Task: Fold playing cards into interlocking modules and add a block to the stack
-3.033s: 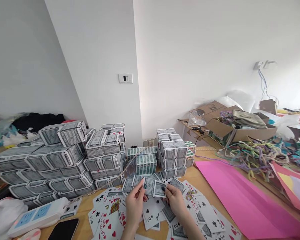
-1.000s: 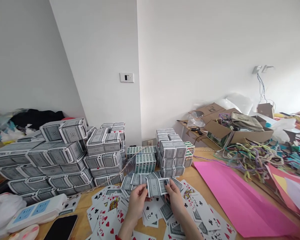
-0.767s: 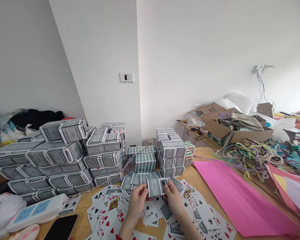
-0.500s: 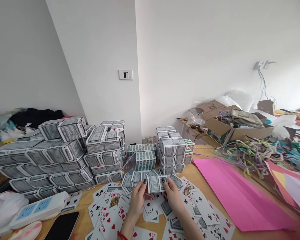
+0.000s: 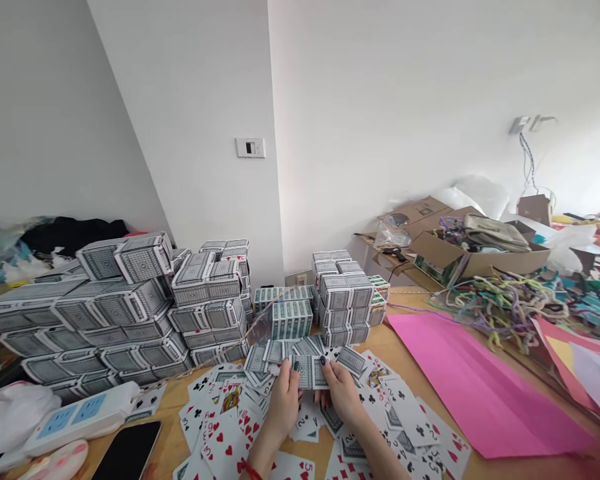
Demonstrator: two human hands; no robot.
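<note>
My left hand and my right hand grip a few playing cards from either side, grey patterned backs toward me. The thumbs press on the upper faces, while most other fingers are hidden beneath. Just past them lie several face-down cards. Loose face-up cards spread on the left, and more face-up cards cover the wooden table on the right. Behind stand blocks made of cards, stacked in layers, and another stack of card blocks further right.
Green-patterned boxes sit between the stacks. To the left lie a white power strip and a black phone. On the right are a pink sheet, a pile of fuzzy craft stems and an open cardboard box.
My left hand has shifted slightly right and the two hands are a little closer together, still holding the cards. The view has moved slightly.
</note>
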